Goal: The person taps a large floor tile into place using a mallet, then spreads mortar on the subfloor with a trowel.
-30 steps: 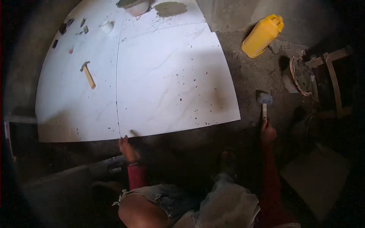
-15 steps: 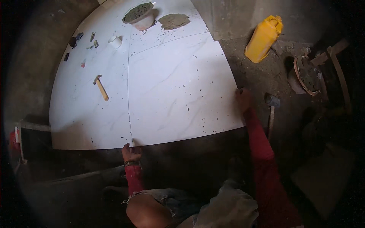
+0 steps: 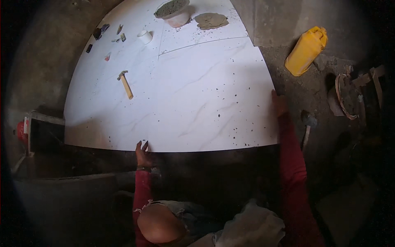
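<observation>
A large white floor tile (image 3: 193, 111) with grey marbling lies in front of me, dotted with dark crumbs. My left hand (image 3: 143, 156) is at its front edge near the seam with the tile on the left; thumb and fingers stand apart, fingertips touching the edge. At the tile's right edge, my right hand (image 3: 281, 105) is closed against the side, its fingers partly hidden in shadow. The left neighbouring tile (image 3: 98, 111) carries a claw hammer (image 3: 126, 85) with a wooden handle. The seam between these two tiles looks very faint.
Behind are a bowl of grey mortar (image 3: 175, 14), a mortar patch (image 3: 211, 20), a white cup (image 3: 145, 37) and several small dark items. A yellow jerrycan (image 3: 305, 51), a mallet (image 3: 308, 119) and a worn bucket (image 3: 343, 99) stand or lie on the rough floor at right.
The dark gap between the front two tiles has narrowed to a faint line. My left hand's fingers have come up over the front edge. The whole view has shifted, moving things rightward.
</observation>
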### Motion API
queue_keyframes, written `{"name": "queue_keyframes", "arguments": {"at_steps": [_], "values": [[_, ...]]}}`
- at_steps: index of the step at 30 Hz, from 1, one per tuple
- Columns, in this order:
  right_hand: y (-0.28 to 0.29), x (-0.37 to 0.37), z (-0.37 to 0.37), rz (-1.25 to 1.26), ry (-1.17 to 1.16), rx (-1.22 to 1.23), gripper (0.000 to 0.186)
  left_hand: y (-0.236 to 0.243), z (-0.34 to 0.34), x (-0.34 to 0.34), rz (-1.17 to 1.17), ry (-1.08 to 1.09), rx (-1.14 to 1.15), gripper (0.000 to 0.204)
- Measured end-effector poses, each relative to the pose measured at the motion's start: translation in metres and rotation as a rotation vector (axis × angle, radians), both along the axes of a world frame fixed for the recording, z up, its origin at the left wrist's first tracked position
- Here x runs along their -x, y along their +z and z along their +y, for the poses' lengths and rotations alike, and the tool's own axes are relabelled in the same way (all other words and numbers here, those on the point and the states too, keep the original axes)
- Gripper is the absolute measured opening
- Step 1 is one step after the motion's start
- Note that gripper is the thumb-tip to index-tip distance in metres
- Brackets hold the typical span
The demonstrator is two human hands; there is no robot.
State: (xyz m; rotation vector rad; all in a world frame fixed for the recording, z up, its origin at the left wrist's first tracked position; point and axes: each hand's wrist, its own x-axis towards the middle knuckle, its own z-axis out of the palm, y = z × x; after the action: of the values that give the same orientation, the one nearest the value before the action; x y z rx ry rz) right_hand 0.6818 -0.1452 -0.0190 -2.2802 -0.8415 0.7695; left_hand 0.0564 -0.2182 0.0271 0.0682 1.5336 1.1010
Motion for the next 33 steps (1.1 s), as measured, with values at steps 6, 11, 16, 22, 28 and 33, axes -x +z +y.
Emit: {"name": "queue_keyframes", "arguments": {"at_steps": [6, 11, 16, 22, 28, 33], "values": [[-0.02, 0.001, 0.007, -0.07, -0.013, -0.075, 0.065, 0.022, 0.032, -0.01, 0.6, -0.477, 0.15, 0.062], [-0.055, -0.012, 0.0, -0.352, 0.323, -0.274, 0.049, 0.016, 0.046, -0.03, 1.257, -0.919, -0.518, 0.031], [-0.071, -0.015, -0.008, -0.609, 0.294, -0.3, 0.04, -0.002, 0.058, -0.055, 1.311, -0.621, 0.136, 0.06], [-0.029, 0.007, -0.028, -0.219, -0.014, -0.058, 0.052, 0.0, 0.027, -0.06, 1.111, -0.266, 0.085, 0.059], [-0.006, 0.062, -0.063, 0.069, -0.2, -0.02, 0.055, 0.029, 0.021, -0.027, 1.177, -0.24, 0.078, 0.056], [-0.013, 0.105, -0.036, 0.248, -0.197, -0.216, 0.053, 0.025, 0.044, 0.021, 1.202, -0.238, 0.081, 0.055]]}}
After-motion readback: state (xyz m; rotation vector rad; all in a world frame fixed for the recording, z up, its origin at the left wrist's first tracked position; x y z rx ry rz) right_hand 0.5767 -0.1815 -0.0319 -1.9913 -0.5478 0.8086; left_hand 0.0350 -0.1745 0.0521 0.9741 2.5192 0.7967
